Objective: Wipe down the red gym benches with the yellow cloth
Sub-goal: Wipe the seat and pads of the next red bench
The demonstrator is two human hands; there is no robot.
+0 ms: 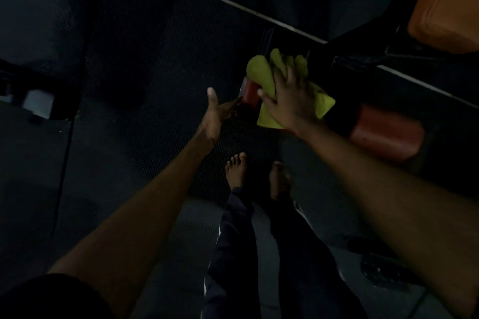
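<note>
In the dim head view, my right hand (290,101) lies with spread fingers on the yellow cloth (261,72), pressing it over a small red roller pad (251,93) of the bench. My left hand (215,114) reaches to the left end of that pad, thumb up; its fingers touch the metal end by the pad, but the grip is unclear. A second red roller pad (386,132) sits to the right. The large red seat pad (451,2) is at the top right corner.
The black bench frame (363,41) runs diagonally between the pads. Dark perforated rubber flooring (145,80) lies underneath. My bare feet (236,171) stand close below the pad. A dark weight plate (381,272) lies on the floor at lower right.
</note>
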